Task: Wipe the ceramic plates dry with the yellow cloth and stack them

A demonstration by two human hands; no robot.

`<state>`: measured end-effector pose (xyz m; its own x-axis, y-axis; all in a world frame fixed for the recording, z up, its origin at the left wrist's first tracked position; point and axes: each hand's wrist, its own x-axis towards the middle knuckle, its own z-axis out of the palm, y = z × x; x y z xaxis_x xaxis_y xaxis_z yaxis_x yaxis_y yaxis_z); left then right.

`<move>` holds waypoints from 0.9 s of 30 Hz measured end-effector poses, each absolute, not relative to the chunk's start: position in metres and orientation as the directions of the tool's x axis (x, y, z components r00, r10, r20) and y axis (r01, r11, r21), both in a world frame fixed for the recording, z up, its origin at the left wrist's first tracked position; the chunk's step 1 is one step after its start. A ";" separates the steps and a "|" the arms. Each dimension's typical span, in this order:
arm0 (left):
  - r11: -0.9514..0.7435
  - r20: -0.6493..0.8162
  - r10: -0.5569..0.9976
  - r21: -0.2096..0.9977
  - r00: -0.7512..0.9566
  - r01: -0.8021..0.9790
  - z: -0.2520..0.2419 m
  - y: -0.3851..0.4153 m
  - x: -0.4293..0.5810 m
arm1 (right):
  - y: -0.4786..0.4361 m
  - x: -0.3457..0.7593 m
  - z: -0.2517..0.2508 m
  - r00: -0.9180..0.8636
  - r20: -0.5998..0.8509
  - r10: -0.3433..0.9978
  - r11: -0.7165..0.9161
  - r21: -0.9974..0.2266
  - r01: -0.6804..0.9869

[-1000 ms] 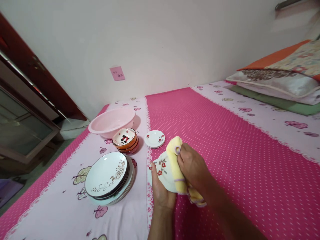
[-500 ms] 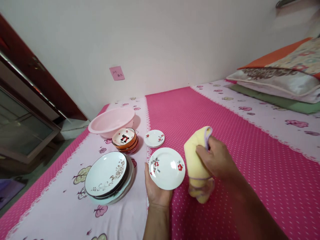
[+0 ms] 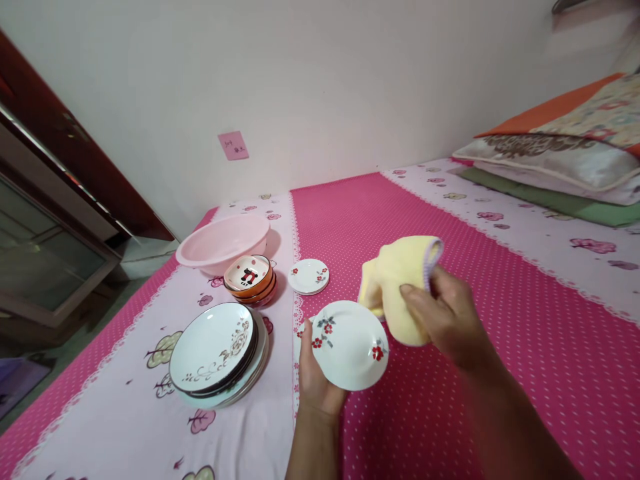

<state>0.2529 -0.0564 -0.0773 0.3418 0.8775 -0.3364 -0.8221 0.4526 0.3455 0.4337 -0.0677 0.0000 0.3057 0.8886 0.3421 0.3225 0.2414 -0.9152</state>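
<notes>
A small white plate (image 3: 349, 350) with red flowers rests tilted in my left hand (image 3: 323, 387), whose thumb lies over its left rim while the other fingers are hidden beneath. My right hand (image 3: 453, 317) pinches a yellow cloth (image 3: 405, 280) with a lilac edge. The cloth hangs in folds beside the plate's upper right rim; whether they touch I cannot tell. Just beyond the held plate, a short stack of similar flowered plates (image 3: 309, 275) lies on the bed.
Left of my left hand stands a stack of larger plates (image 3: 213, 350). Behind it are stacked orange-sided bowls (image 3: 249, 275) and a pink basin (image 3: 225, 241). Cushions (image 3: 565, 160) are piled at the far right of the pink bedspread (image 3: 350, 207). A pink note (image 3: 233, 145) sticks to the wall.
The held plate has shifted right and slightly nearer, and my left thumb now shows over its rim. The cloth has swung up and left, spreading behind the plate.
</notes>
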 end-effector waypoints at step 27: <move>0.268 -0.166 0.957 0.824 0.239 -0.499 -0.071 -0.060 0.253 | -0.045 0.420 -0.030 -0.293 0.068 0.954 0.199 -0.872 0.448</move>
